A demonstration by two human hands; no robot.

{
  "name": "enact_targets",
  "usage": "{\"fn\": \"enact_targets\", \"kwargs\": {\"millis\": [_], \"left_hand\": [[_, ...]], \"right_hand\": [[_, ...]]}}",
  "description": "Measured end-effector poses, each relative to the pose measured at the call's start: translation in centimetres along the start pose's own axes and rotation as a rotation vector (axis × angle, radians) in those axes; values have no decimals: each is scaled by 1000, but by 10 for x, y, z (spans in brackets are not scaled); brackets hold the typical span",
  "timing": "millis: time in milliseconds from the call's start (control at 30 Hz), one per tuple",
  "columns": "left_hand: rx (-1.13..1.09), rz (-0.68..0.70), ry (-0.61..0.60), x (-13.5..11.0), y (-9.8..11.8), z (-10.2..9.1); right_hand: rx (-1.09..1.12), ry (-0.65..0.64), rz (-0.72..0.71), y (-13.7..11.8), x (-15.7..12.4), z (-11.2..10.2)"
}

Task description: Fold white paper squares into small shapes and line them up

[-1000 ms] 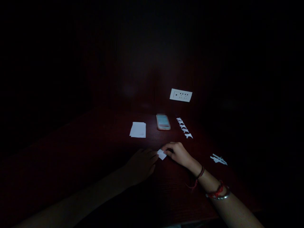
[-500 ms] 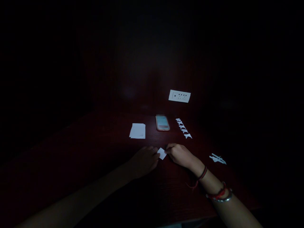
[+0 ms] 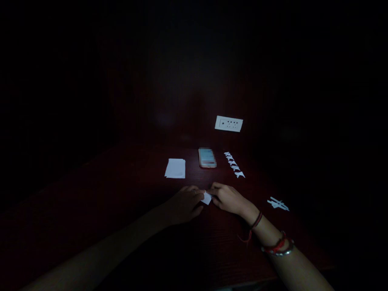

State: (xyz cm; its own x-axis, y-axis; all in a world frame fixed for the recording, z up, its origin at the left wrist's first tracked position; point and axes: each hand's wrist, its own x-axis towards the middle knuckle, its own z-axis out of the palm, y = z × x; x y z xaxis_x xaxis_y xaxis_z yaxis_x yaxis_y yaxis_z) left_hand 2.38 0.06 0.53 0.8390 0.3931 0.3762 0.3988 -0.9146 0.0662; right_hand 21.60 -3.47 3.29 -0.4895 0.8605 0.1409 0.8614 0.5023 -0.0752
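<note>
The scene is very dark. Both my hands meet over a small white paper piece [image 3: 207, 198] on the dark red table [image 3: 121, 226]. My left hand [image 3: 183, 204] pinches its left edge with closed fingers. My right hand [image 3: 228, 198], with red threads and a metal bangle on the wrist, pinches its right edge. Most of the paper is covered by my fingertips.
Behind my hands lie a stack of white paper squares [image 3: 175, 168], a phone [image 3: 207, 157] and a row of several small folded paper shapes [image 3: 234, 165]. Thin paper strips [image 3: 278, 203] lie at the right. A white wall socket [image 3: 228, 123] sits beyond the table.
My hands have closed in on the paper piece, so less of it shows than a second ago. Nothing else on the table has moved.
</note>
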Motion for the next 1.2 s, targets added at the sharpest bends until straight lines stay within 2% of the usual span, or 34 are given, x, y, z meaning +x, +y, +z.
{"fn": "enact_targets", "kwargs": {"millis": [333, 500, 700, 867, 1000, 1067, 1200], "left_hand": [[90, -18, 27, 4, 2, 4], [131, 2, 55, 3, -1, 9], [153, 9, 20, 5, 6, 1], [132, 0, 3, 3, 6, -3], [135, -3, 5, 0, 2, 1], [134, -10, 19, -2, 0, 4], [124, -12, 53, -4, -2, 8]], "right_hand": [[-229, -91, 28, -13, 4, -10], [-226, -121, 50, -15, 4, -14], [-214, -107, 44, -15, 2, -16], [-202, -160, 25, -13, -1, -20], [-184, -207, 70, -9, -2, -22], [-146, -189, 81, -7, -2, -22], [-60, -46, 114, -5, 0, -19]]}}
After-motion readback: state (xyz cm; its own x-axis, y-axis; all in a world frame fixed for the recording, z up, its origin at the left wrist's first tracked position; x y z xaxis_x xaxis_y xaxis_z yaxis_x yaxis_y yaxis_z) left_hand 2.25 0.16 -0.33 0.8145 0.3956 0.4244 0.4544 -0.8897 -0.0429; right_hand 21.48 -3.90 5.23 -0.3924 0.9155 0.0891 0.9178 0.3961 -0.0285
